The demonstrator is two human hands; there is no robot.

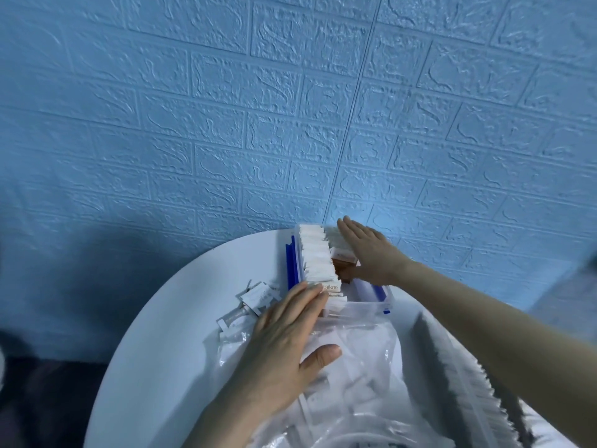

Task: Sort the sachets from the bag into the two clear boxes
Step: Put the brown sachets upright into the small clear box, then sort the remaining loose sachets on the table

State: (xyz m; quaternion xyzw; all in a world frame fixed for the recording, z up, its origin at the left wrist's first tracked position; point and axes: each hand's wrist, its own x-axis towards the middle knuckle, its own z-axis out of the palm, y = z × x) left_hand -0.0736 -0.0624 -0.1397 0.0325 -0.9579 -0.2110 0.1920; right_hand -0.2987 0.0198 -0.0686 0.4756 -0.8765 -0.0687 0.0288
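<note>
Both hands lie flat, fingers straight, grip released: the left hand point(287, 334) presses the near end of a packed row of white sachets point(318, 257), the right hand point(371, 253) rests on brown sachets point(345, 265) alongside. Both rows stand in clear boxes point(386, 297) at the white bench's point(155, 318) far edge. A clear bag point(355, 367) lies nearer.

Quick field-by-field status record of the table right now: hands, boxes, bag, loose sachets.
left hand: open, flat, fingertips against the near end of the white sachet row
right hand: open, palm over the brown sachets
clear plastic boxes: side by side at the far edge of the round white table
clear plastic bag: lying nearest the camera
loose white sachets: scattered left of the boxes
</note>
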